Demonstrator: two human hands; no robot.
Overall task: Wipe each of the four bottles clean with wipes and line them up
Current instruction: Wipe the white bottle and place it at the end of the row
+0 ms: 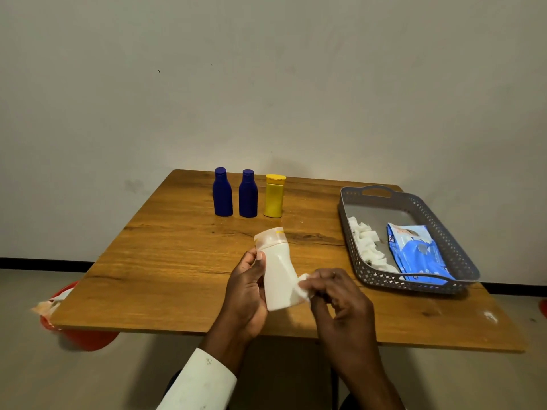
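Left hand [245, 294] clamps the white bottle [278, 276] above the table's [177, 261] near edge; right hand [337, 294] pinches a wipe [303, 287] against it. Light, stiff, probably slick: hold mid-body

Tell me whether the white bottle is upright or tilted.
Tilted: the white bottle leans top-left, held above the table by the left hand.

Bare room, plain wall [266, 84], wooden table [177, 261]
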